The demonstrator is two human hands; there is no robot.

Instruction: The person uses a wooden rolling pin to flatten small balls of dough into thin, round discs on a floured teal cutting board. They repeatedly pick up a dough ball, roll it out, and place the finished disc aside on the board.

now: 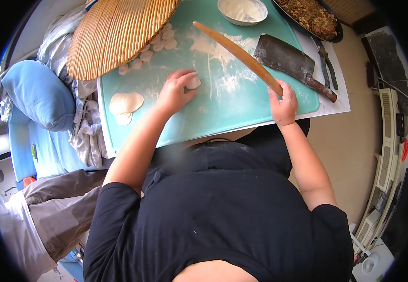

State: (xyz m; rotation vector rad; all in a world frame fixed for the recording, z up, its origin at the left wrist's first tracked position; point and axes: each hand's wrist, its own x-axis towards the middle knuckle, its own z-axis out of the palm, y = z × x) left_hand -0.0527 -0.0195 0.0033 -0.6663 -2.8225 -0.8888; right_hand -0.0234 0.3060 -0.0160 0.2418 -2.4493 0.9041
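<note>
My left hand [176, 91] is on the green board [241, 110], its fingers closed round the edge of a small, pale piece of dough [193, 81]. In my right hand [285, 104] is a wooden rolling pin [237, 50], gripped at its near end and slanting away up to the left, above the floured board. Several rolled dough rounds [126, 103] lie overlapped to the left of my left hand. Beyond them are several small dough pieces [158, 44], some partly hidden by a round straw tray [114, 35].
A cleaver [286, 57] lies right of the rolling pin, beside dark-handled scissors [325, 63]. At the back stand a bowl of flour [243, 10] and a pan of chopped filling [309, 18]. A blue cushion [42, 94] sits left of the board; another person's trousered leg [63, 211] is at lower left.
</note>
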